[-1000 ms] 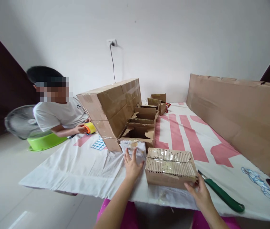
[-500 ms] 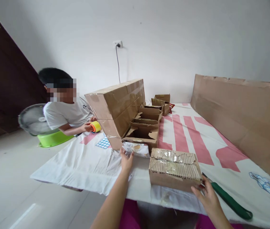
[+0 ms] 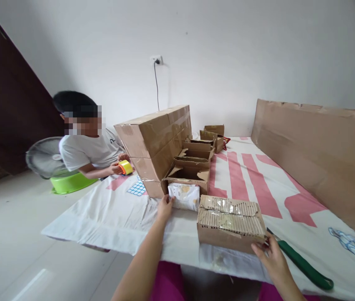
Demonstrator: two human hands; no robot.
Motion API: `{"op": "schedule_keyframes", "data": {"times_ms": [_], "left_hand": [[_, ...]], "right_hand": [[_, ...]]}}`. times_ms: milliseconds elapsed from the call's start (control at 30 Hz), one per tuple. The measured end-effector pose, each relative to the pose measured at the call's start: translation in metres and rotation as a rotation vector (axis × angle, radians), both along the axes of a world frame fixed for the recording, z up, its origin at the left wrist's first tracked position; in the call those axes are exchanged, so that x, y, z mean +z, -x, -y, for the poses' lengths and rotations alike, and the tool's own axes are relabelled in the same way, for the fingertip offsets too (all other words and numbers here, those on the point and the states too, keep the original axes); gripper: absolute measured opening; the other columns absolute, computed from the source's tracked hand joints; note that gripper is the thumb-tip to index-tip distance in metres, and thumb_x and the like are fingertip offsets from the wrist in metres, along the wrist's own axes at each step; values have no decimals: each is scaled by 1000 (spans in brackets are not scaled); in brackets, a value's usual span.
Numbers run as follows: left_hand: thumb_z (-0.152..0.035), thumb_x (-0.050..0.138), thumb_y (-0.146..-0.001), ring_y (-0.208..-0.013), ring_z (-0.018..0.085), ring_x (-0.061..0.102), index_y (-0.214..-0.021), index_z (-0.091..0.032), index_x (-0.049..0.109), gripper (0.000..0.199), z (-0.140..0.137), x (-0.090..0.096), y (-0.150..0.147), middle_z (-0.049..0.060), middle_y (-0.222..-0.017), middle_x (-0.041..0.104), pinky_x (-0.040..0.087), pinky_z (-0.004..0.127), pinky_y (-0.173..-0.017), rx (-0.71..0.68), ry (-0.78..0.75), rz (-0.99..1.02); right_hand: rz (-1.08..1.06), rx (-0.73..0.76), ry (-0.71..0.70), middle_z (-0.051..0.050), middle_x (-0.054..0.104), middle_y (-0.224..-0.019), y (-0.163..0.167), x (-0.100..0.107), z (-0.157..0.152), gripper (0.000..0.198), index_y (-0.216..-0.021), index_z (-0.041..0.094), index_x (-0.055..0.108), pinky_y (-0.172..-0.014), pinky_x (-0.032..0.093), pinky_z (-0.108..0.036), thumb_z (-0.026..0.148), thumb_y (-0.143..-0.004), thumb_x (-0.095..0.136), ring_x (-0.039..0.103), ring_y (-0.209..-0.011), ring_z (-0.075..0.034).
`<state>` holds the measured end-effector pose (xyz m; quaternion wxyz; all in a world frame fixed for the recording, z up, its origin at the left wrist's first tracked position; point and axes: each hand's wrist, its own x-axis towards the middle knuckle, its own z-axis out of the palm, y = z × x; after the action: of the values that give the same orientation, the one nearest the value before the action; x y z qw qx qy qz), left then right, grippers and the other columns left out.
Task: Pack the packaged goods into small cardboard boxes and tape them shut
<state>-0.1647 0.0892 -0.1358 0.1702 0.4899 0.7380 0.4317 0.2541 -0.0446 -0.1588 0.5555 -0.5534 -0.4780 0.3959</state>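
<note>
My left hand (image 3: 165, 207) pinches the lower left edge of a white packet (image 3: 183, 197) with yellowish prints. The packet stands against the front of an open cardboard box (image 3: 187, 174). My right hand (image 3: 270, 252) grips the near right corner of a small closed cardboard box (image 3: 230, 228), thumb on its front and fingers along its side. Clear tape and ridged corrugated strips cover the top of that box. Just right of it, a green-handled knife (image 3: 305, 264) lies on the cloth, its blade partly hidden by the box and my hand.
Large taped boxes (image 3: 155, 144) stand stacked at left, with open boxes (image 3: 213, 137) in a row beside them. A tall cardboard panel (image 3: 315, 154) rises at right. Across the table, a person (image 3: 85, 150) holds a yellow tape roll (image 3: 125, 167) beside a fan (image 3: 46, 156).
The white packet has tipped more upright and shifted slightly right. My left hand has closed from spread fingers to a pinch on its edge. My right hand stays at the small box.
</note>
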Motion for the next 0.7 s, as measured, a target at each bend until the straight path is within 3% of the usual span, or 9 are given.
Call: {"op": "schedule_keyframes", "data": {"times_ms": [167,333,433,500,633,700], "left_hand": [[-47,56,-79,-91,27,61,-103,-14,62,41,12,1,-4,8,-89,63,48,42,-85,37,-63,-29],[-46,57,-78,-88,25,64,-107,-16,57,42,20,5,-10,10,-98,62,53,42,-82,71,-117,-26],[-43,53,-81,-97,27,62,-112,-17,53,40,33,15,-18,12,-106,59,50,47,-88,135,-190,-57],[-41,51,-83,-107,29,57,-114,-17,51,39,46,25,-30,14,-111,56,46,50,-95,141,-263,-91],[-36,50,-87,-107,26,56,-109,-20,54,27,82,55,-72,10,-108,58,47,43,-95,-45,-423,-159],[-26,48,-91,-103,24,56,-109,-20,54,20,101,72,-98,9,-104,60,48,41,-91,-302,-579,-252]], "right_hand": [[12,1,-12,-13,59,-126,-1,2,0,62,-125,22,51,-94,48,-43,48,-73,73,60,-110,-28],[56,28,0,-15,57,-130,-3,7,1,68,-129,22,46,-91,51,-41,53,-74,70,62,-108,-27],[185,49,-43,-12,57,-134,-23,16,-1,60,-129,23,49,-96,48,-41,54,-79,62,58,-117,-27],[372,20,-21,-10,65,-125,-46,24,-4,47,-119,24,58,-98,46,-42,54,-83,54,59,-115,-28],[940,-45,73,-12,73,-97,-87,28,-10,36,-96,23,71,-88,48,-48,48,-76,55,64,-94,-33],[1133,-26,115,-13,72,-91,-98,23,-11,35,-98,22,73,-81,49,-46,42,-74,55,64,-88,-34]]}}
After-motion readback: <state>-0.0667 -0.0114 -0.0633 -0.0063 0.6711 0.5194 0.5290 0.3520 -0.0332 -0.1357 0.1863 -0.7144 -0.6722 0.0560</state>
